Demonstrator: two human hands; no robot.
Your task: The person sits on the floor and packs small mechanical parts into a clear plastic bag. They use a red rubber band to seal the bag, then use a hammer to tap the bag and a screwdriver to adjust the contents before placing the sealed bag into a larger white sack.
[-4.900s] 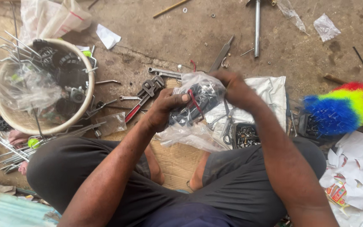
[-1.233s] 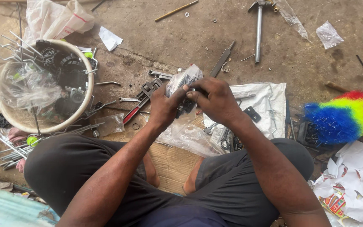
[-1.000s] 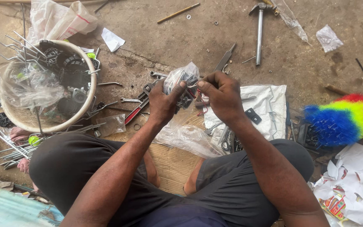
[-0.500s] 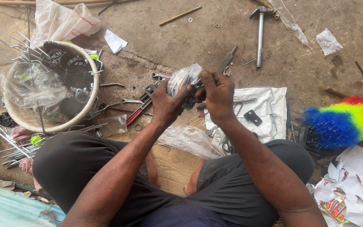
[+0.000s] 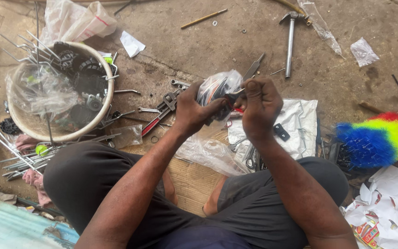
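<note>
Small clear plastic bag (image 5: 215, 87) of dark parts, maybe hardware, is gripped by left hand (image 5: 193, 110) and right hand (image 5: 260, 105), fingers closed on it.

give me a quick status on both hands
Left hand and right hand both gripping small clear plastic bag of parts. Held above white sack. Nothing blocking.

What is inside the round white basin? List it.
The round white basin holds black toothed parts, metal rods and crumpled clear plastic. The plastic covers whatever lies beneath it.
</note>
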